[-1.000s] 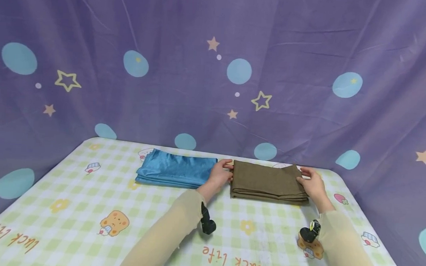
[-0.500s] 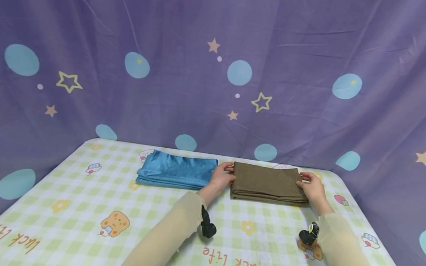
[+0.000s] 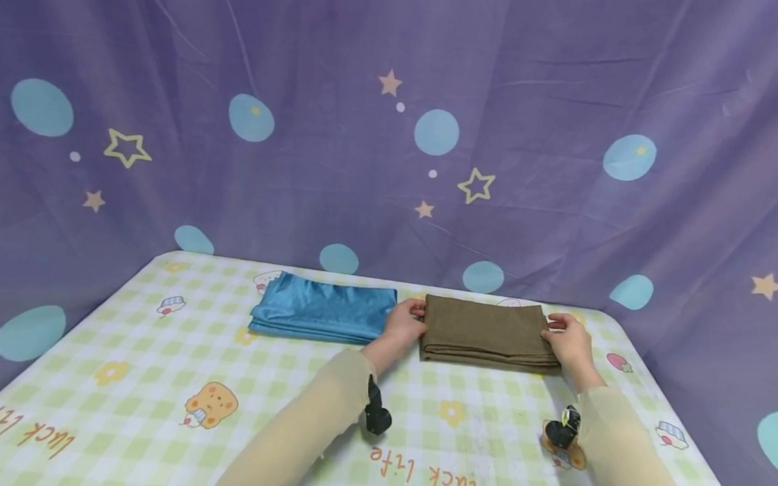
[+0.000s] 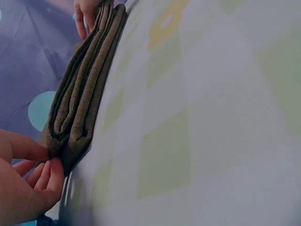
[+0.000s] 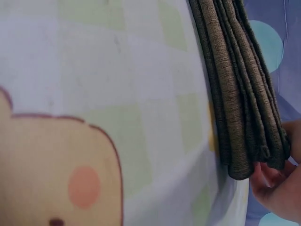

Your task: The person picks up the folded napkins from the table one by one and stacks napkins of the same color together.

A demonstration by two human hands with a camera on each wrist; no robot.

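A folded brown cloth [image 3: 483,330] lies flat near the table's far edge, its stacked layers showing along the front. My left hand [image 3: 403,326] is at its left end; in the left wrist view the thumb and fingers of that hand [image 4: 28,183] pinch a corner of the layers. At the opposite end my right hand [image 3: 570,346] grips the side edge, and the right wrist view has its fingers [image 5: 264,188] against the ends of the folds. Just left of my left hand lies a folded, shiny blue cloth [image 3: 326,309], partly hidden by that hand.
A green-and-white checked tablecloth [image 3: 157,378] with printed bears, flowers and lettering covers the table. Behind the table hangs a purple curtain [image 3: 339,182] with stars and blue ovals. Small black wrist cameras sit below both sleeves.
The back right corner of the brown cloth, raised a second ago, now lies flat. My right hand has shifted slightly toward the near side. The blue cloth has stayed put.
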